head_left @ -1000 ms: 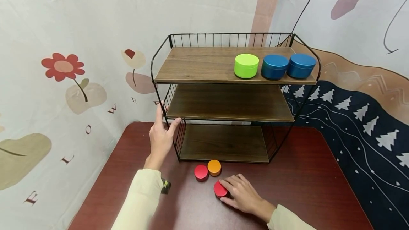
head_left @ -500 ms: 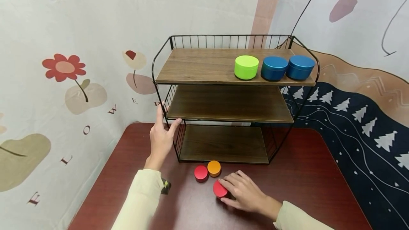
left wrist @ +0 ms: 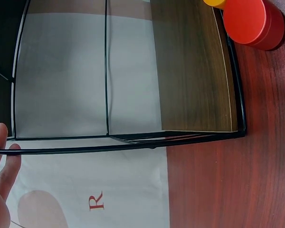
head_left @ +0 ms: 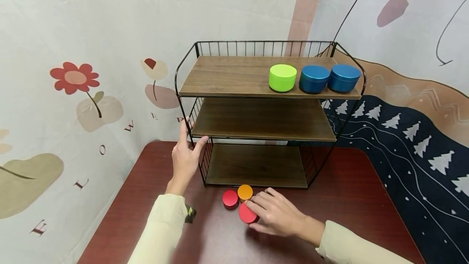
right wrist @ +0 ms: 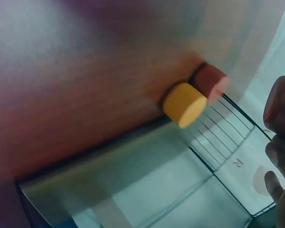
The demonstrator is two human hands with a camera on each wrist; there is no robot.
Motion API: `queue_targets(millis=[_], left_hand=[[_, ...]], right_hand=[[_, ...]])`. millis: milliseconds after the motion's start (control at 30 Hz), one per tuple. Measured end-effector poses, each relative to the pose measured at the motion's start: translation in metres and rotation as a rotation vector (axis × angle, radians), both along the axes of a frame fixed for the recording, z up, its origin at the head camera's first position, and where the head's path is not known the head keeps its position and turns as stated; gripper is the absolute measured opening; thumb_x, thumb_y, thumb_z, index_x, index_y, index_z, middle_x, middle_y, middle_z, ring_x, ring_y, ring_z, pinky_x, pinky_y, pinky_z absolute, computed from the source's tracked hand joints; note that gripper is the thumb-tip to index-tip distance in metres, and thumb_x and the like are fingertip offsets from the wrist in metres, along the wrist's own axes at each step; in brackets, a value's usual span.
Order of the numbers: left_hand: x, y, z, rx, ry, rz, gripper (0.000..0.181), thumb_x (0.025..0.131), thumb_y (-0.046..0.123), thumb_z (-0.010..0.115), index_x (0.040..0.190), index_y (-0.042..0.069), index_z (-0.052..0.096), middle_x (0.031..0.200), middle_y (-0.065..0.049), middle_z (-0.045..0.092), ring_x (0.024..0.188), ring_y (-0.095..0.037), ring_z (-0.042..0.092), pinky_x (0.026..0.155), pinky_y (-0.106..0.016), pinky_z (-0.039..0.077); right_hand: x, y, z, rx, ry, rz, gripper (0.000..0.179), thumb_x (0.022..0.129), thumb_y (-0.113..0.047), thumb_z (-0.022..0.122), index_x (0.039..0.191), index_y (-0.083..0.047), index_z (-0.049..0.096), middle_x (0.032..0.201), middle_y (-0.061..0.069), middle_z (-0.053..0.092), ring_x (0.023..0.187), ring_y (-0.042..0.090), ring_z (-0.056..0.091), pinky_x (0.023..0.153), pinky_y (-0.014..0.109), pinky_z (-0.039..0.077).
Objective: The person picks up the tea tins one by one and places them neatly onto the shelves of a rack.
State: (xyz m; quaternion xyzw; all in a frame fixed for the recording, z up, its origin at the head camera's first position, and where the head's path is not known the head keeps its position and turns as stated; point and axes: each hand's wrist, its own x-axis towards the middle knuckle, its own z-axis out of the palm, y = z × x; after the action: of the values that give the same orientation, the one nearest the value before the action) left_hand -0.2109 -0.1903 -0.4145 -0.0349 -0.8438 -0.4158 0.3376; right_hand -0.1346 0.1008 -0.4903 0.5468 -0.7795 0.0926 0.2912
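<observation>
My left hand [head_left: 184, 166] grips the left front post of a black wire shelf rack [head_left: 264, 119] with three wooden boards. Its thumb lies near the middle board's corner, and fingers reach round the rod in the left wrist view. With my right hand [head_left: 276, 215] I hold a small round red tin [head_left: 248, 213] between thumb and fingers, in front of the rack. In the right wrist view this tin [right wrist: 281, 107] shows dark at the right edge. A second red tin [head_left: 230, 199] and an orange tin [head_left: 245, 193] stand side by side by the rack's bottom front edge.
On the top board stand a lime green tin [head_left: 282, 78] and two larger blue tins [head_left: 314, 79] toward the right end. The rack stands on a reddish brown table [head_left: 351, 199]. Behind it hangs a printed cloth [head_left: 238, 7] with flowers and letters.
My right hand has moved slightly forward and left with the red tin, bringing it closer to the other two small tins. The left hand stays on the rack post.
</observation>
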Motion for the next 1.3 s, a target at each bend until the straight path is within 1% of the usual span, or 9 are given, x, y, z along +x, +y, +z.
queue_targets(millis=[100,200,400,600,767,867,1033,1167,1300], left_hand=[[0.000,0.000,0.000,0.001,0.000,-0.003,0.082,0.090,0.031,0.076,0.157,0.030,0.030,0.132,0.001,0.062,0.059,-0.022,0.044,0.065,-0.039,0.038],[0.000,0.000,-0.001,0.001,0.002,-0.005,0.082,0.090,0.030,0.075,0.157,0.030,0.030,0.132,0.001,0.062,0.060,-0.022,0.045,0.066,-0.040,0.038],[0.000,0.000,-0.001,-0.004,0.010,-0.003,0.082,0.090,0.031,0.076,0.158,0.029,0.030,0.132,0.001,0.062,0.060,-0.022,0.045,0.066,-0.039,0.038],[0.000,0.000,-0.001,-0.012,0.017,0.005,0.084,0.088,0.030,0.077,0.158,0.026,0.030,0.132,-0.001,0.063,0.060,-0.020,0.042,0.065,-0.039,0.037],[-0.001,0.000,-0.002,-0.015,0.033,0.003,0.085,0.088,0.028,0.078,0.158,0.022,0.031,0.132,-0.002,0.063,0.059,-0.020,0.041,0.064,-0.039,0.037],[-0.001,-0.001,-0.002,-0.014,0.028,-0.006,0.084,0.089,0.028,0.077,0.158,0.023,0.030,0.134,-0.001,0.062,0.060,-0.020,0.042,0.064,-0.038,0.036],[-0.001,-0.002,-0.003,-0.003,0.017,-0.009,0.083,0.090,0.029,0.075,0.158,0.027,0.028,0.136,0.000,0.061,0.059,-0.022,0.043,0.064,-0.038,0.036],[-0.001,-0.002,-0.002,0.003,0.026,-0.018,0.082,0.090,0.027,0.076,0.158,0.024,0.030,0.135,-0.001,0.061,0.060,-0.023,0.046,0.065,-0.038,0.037],[-0.001,-0.001,-0.002,-0.010,0.028,-0.017,0.082,0.090,0.027,0.076,0.158,0.023,0.029,0.135,0.000,0.061,0.059,-0.021,0.043,0.063,-0.037,0.037]], right_hand=[[-0.003,-0.001,0.014,0.003,0.042,0.014,0.048,0.084,-0.046,0.072,0.114,-0.010,0.069,0.101,0.000,0.068,0.091,0.017,0.062,0.081,0.034,0.047],[-0.007,-0.001,0.027,0.001,0.079,0.020,0.046,0.086,-0.046,0.068,0.114,-0.009,0.069,0.101,0.001,0.069,0.092,0.018,0.062,0.081,0.034,0.048],[-0.016,-0.001,0.051,-0.005,0.129,0.014,0.046,0.087,-0.045,0.068,0.113,-0.007,0.070,0.100,0.004,0.069,0.090,0.019,0.063,0.081,0.036,0.049],[-0.026,0.002,0.074,-0.001,0.169,0.018,0.050,0.085,-0.045,0.072,0.115,-0.006,0.070,0.101,0.006,0.070,0.091,0.021,0.063,0.082,0.038,0.049],[-0.036,0.004,0.098,-0.008,0.211,0.028,0.048,0.091,-0.043,0.064,0.118,-0.004,0.069,0.104,0.009,0.070,0.093,0.024,0.064,0.083,0.039,0.050],[-0.041,0.003,0.110,-0.027,0.245,0.030,0.049,0.092,-0.044,0.063,0.119,-0.003,0.068,0.104,0.010,0.070,0.093,0.025,0.064,0.082,0.039,0.050],[-0.043,-0.001,0.129,-0.040,0.292,0.023,0.052,0.090,-0.045,0.067,0.121,-0.003,0.067,0.106,0.010,0.070,0.095,0.026,0.064,0.082,0.040,0.050],[-0.047,-0.005,0.144,-0.072,0.327,0.021,0.051,0.091,-0.043,0.067,0.122,-0.002,0.067,0.107,0.012,0.071,0.097,0.027,0.064,0.082,0.041,0.050],[-0.053,-0.006,0.159,-0.128,0.388,0.025,0.049,0.092,-0.040,0.066,0.121,-0.001,0.067,0.107,0.013,0.071,0.097,0.028,0.065,0.082,0.043,0.051]])
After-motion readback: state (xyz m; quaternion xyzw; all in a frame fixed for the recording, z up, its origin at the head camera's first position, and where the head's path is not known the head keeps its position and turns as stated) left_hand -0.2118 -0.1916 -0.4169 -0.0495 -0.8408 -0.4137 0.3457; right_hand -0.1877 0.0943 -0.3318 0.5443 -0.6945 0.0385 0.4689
